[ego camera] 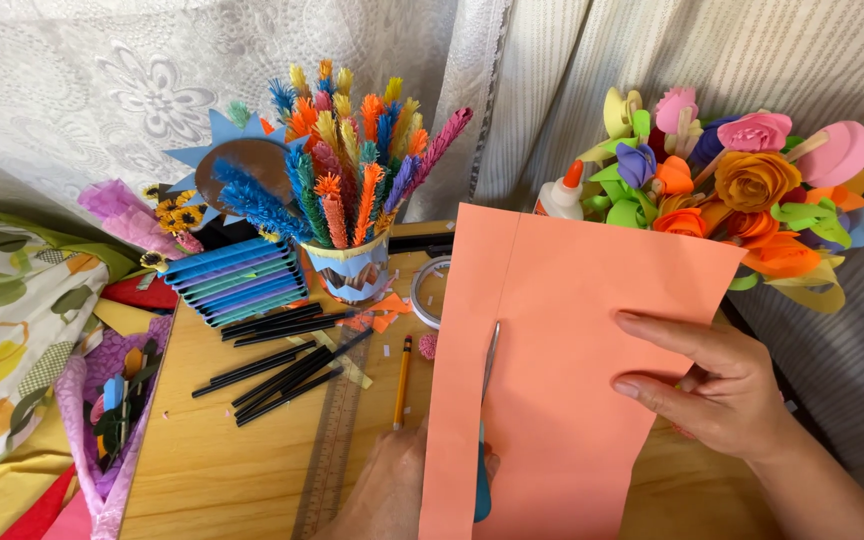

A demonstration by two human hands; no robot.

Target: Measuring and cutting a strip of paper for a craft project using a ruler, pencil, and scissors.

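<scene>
Scissors run lengthwise up the orange paper sheet (572, 380).
Left hand (392, 490) closed on the blue-handled scissors (485, 420), blades pointing away; right hand (722, 385) pinches the sheet's right edge.

Right hand (712, 385): enters from lower right, forearm angled up and inward, palm down, wrist straight; index and middle fingers (667, 335) stretched flat toward the left, thumb tucked beneath them, so the pinch sits at the fingertips with the knuckles trailing behind to the right. Left hand (392, 490): comes up from the bottom edge, only the back of the hand and wrist visible, fingers curled closed into a grip whose fingertips are hidden, one fingertip showing just right of the grip. The two hands are well apart, the left lower and nearer the body than the right.
</scene>
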